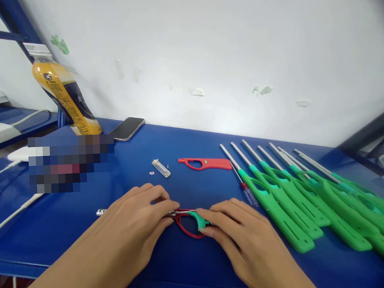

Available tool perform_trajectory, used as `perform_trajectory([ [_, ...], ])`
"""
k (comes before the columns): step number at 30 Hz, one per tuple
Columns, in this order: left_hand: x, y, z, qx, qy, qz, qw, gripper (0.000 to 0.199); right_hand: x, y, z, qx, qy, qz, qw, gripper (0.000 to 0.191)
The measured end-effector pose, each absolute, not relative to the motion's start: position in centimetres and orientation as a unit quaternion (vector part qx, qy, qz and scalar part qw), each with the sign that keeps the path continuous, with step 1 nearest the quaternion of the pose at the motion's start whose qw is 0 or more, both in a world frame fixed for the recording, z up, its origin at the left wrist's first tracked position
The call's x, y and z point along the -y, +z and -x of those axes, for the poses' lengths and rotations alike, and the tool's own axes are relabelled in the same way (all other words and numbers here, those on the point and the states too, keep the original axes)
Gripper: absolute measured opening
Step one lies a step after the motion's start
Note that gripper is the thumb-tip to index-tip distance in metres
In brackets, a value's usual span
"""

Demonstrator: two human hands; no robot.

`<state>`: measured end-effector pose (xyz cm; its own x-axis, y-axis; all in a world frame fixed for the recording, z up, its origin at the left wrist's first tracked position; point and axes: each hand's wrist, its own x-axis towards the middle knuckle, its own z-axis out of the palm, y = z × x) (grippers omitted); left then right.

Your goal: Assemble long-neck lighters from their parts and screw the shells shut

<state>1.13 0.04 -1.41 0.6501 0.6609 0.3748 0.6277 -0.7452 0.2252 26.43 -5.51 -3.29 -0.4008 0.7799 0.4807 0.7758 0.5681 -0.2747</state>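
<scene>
Close to the table's front, a red utility-lighter shell half (191,235) lies between my two hands. A teal trigger (201,221) and a thin metal piece sit inside its loop. My left hand (139,216) pinches the shell's left end, where metal shows between thumb and forefinger. With thumb and fingers closed, my right hand (237,231) grips the shell by the trigger; the handle is hidden under it. Beyond them lie the other red shell half (215,164), a clear fuel tank (161,168), a tiny screw (168,166) and a small pale part (151,173).
Several green utility lighters (277,208) spread across the right side, with a screwdriver (250,195) beside them. A metal tube end (101,212) pokes out by my left forearm. Further back are a phone (129,127), a yellow bottle (65,92) and a white cable (17,213).
</scene>
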Motion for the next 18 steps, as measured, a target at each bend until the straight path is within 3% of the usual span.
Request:
perform_trajectory([
  [10,0.2,-1.4,-3.2,-0.281,0.254,-0.922,0.075,0.038,6.3,-1.9,-27.4,0.794,0.045,0.507,0.333,0.020],
  [18,0.0,-1.9,-3.7,-0.255,0.261,-0.930,0.050,0.039,5.8,-1.8,-29.5,0.821,0.075,0.492,0.278,0.013],
])
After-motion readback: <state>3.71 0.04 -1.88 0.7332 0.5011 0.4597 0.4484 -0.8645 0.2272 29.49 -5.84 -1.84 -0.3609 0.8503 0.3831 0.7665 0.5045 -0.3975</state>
